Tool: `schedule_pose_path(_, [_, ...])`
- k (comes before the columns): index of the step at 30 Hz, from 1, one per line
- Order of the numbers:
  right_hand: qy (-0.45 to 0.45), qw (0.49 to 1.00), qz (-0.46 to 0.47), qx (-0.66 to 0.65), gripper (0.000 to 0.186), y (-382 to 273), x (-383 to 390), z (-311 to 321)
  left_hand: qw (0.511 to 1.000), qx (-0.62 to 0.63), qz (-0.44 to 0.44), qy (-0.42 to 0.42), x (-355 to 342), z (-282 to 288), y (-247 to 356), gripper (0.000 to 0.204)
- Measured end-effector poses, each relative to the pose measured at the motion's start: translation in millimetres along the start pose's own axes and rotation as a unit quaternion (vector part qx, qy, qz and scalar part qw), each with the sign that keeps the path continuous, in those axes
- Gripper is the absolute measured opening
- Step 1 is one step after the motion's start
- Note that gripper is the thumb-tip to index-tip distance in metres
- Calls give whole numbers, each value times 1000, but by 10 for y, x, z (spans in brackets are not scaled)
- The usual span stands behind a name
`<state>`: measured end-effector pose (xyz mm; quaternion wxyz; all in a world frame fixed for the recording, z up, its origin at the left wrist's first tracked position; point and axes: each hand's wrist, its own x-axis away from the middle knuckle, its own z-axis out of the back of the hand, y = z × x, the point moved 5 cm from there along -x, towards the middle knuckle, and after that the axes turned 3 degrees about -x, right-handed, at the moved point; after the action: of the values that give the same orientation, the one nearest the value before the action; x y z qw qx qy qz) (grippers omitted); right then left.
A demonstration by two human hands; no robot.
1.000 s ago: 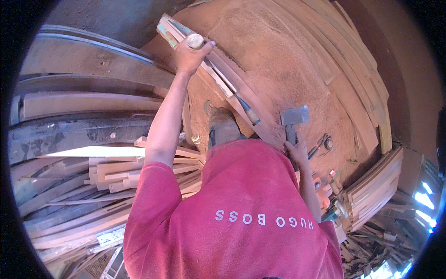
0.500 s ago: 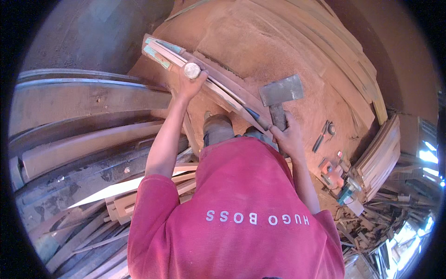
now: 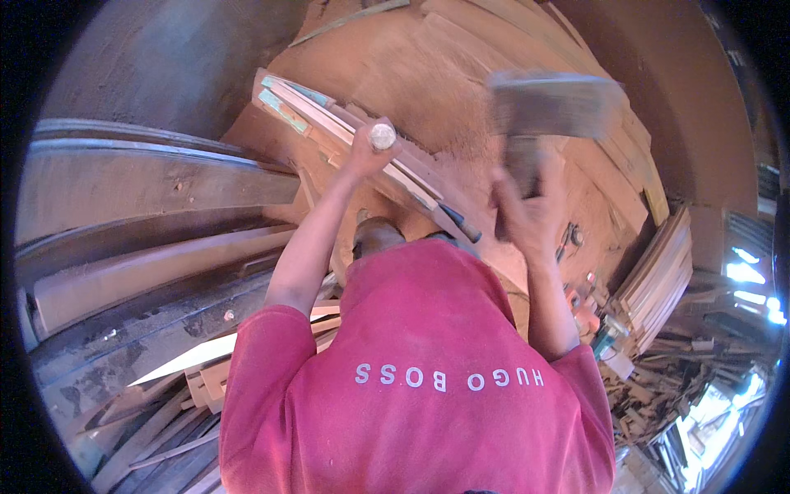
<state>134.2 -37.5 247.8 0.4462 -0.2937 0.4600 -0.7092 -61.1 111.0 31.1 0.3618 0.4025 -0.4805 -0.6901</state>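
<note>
My left hand [image 3: 368, 159] is closed around an upright handle with a round, pale end, likely a chisel [image 3: 382, 137]; its lower part is hidden. It stands over a long wooden piece [image 3: 336, 130] running slantwise in front of me, with greenish paint at its far left end. In my right hand [image 3: 531, 218] is a mallet [image 3: 559, 105] with a broad grey head, raised to the right of the wood and blurred by motion. A second, dark-handled tool [image 3: 459, 221] lies at the wood's near end, touched by neither hand.
Long boards [image 3: 156, 198] are stacked at the left. More planks [image 3: 609, 156] lie at the far right, beside another stack [image 3: 658, 280]. An orange power tool [image 3: 586, 317] and wood scraps [image 3: 666, 379] lie at the lower right. Sawdust covers the floor [image 3: 370, 58].
My right hand has lifted the mallet up and away from the dark-handled tool. My left hand has shifted right along the wood with the chisel.
</note>
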Motion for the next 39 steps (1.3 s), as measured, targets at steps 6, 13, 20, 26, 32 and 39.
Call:
schedule_pose_path(6, [19, 920, 325, -217, 19, -1267, -400, -33, 999, 16, 10, -27, -42, 23, -29, 22])
schedule_pose_path(13, [-221, 933, 68, 274, 39, 595, -244, -740, 1000, -9, 27, -9, -8, -35, -410, 35])
schedule_pose_path(20, [40, 929, 333, -159, 43, -1601, -372, 467, 992, -29, 105, -71, 117, 36, -261, 31])
schedule_pose_path(26, [-116, 946, 135, 270, 47, 207, -255, -824, 992, -92, 78, -31, 167, 54, -396, 43])
schedule_pose_path(32, [-82, 960, 114, 244, 51, -186, -116, -396, 987, -82, 57, 123, 864, 368, -883, 57])
schedule_pose_path(39, [59, 900, 371, -222, 42, -1612, -384, 229, 960, -134, 207, 129, 1618, 355, -1167, 47])
